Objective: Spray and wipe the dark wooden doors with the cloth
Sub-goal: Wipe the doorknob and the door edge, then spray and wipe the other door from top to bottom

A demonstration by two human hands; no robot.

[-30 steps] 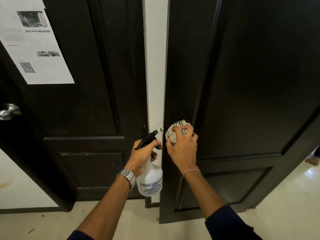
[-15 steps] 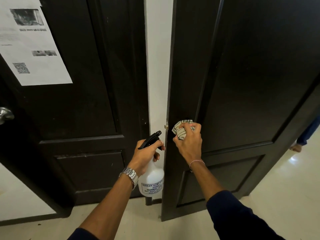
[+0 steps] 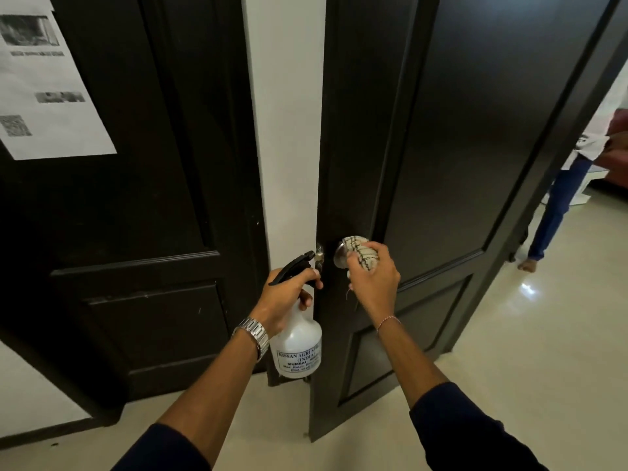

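Head view: right hand [image 3: 373, 283] grasps the bunched cloth [image 3: 361, 254], pressed over the metal knob [image 3: 339, 258] near the left edge of the right door [image 3: 475, 147], which stands ajar. Left hand [image 3: 287, 297] has its grip round the spray bottle [image 3: 299, 351] neck, nozzle pointing toward the door edge; finger on trigger, can't tell. Left door [image 3: 136, 198] w/ paper notice [image 3: 44, 90] is beside it, past a white wall strip. Step in hand looks like wiping the knob area; next prob. needs spray on the panel, then broad cloth strokes.

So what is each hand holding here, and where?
Left hand grips the spray bottle at its neck; right hand holds the bunched cloth against the door knob.
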